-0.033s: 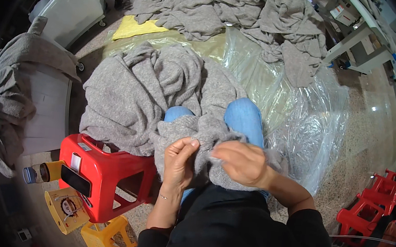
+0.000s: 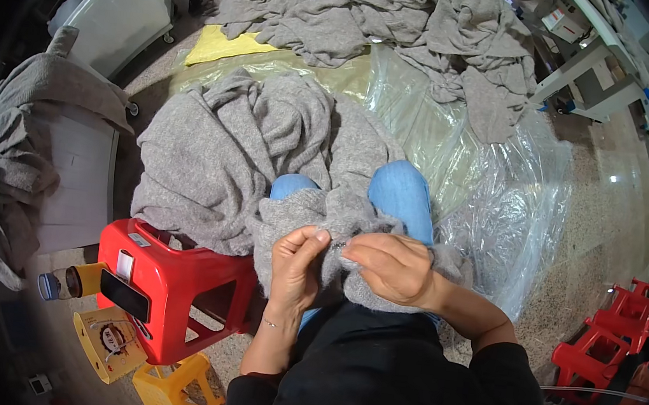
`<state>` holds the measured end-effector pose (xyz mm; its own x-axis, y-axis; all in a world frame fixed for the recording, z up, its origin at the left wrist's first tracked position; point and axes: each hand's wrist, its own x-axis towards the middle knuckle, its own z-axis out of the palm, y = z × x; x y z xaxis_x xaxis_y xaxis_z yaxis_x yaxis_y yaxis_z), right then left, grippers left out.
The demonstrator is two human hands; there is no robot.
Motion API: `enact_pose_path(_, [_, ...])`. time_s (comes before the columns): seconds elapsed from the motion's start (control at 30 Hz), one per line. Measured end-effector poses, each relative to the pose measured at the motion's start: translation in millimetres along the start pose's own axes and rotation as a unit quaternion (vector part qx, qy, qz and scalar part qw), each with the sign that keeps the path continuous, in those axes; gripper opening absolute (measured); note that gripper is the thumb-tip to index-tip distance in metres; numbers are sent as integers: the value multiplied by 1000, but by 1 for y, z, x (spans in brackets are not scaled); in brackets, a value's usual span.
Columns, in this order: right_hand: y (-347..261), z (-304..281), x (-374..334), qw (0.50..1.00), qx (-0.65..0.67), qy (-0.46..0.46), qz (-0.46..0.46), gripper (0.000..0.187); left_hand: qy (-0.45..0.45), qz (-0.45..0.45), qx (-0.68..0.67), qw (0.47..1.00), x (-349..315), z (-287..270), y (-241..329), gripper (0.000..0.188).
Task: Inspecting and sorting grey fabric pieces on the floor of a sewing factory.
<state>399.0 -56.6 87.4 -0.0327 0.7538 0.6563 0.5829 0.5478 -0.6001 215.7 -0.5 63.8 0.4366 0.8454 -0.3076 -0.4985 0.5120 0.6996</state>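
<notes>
A grey knitted garment lies bunched over my knees in blue jeans. My left hand is closed, its thumb and forefinger pinching an edge of the knit. Just right of it, my right hand is also closed in a pinch, its fingertips close to the left ones. Something small and dark shows at the right fingertips, too small to name. The knit sags below and between both hands.
A large heap of grey knitwear lies ahead on plastic sheeting; more knitwear is piled beyond. At left stands a red stool with a phone, near a yellow stool. Red stools stand at right.
My right hand, smeared by motion before, now shows sharply, with its fingertips brought down in a pinch beside the left hand. The left hand stays nearly in place.
</notes>
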Motion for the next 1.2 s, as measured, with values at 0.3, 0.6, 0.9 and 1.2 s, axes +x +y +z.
enact_pose_path(0.3, [5, 19, -2, 998, -39, 21, -45, 34, 22, 26, 9, 999, -6, 4, -4, 7])
enact_pose_path(0.6, [6, 13, 0, 1000, -11, -24, -15, 38, 20, 36, 32, 999, -6, 1, -3, 6])
enact_pose_path(0.9, [9, 23, -1, 997, -54, -5, -57, 22, 25, 58, 55, 996, -5, -5, -8, 11])
enact_pose_path(1.2, [23, 0, 24, 944, 155, -237, 169, 22, -43, 178, 309, 933, -8, -18, 0, 12])
